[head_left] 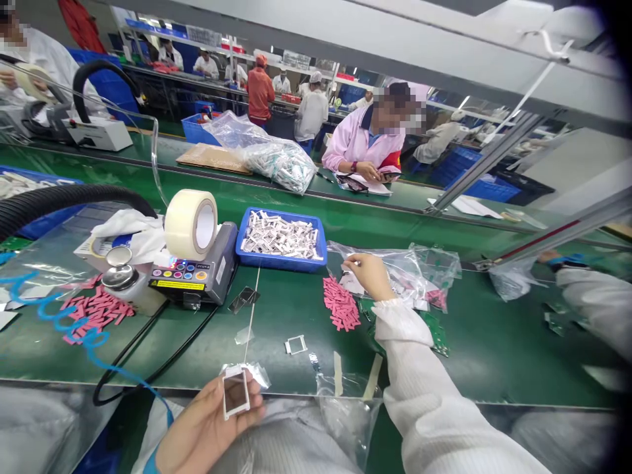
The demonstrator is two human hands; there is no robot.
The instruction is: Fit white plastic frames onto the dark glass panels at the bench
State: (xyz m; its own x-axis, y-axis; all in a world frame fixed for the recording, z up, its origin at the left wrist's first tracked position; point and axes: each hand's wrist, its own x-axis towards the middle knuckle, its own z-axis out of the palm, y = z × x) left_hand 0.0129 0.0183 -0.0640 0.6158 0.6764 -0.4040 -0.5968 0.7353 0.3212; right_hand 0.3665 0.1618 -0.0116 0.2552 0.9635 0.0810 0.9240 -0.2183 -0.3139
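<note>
Left hand (pixel 212 408), palm up and half curled, grasps 1 white frame (pixel 236 393) with a dark panel, just off the front edge of the green desk (pixel 281 303).
Its fingers bend behind the frame, which lies tilted over the palm, and a crinkled clear film (pixel 260 374) shows beside the fingertips. Right hand (pixel 371 273) reaches across the desk at a clear plastic bag (pixel 412 260), its fingertips drawn together; I cannot tell whether they pinch anything. Just left of and below that hand lies a heap of pink pieces (pixel 342 306), with green circuit boards (pixel 435 334) under the forearm's far side. A 2nd white frame (pixel 296 345) lies flat between the 2 hands, and a blue tray (pixel 281 264) of white parts stands farther back.
</note>
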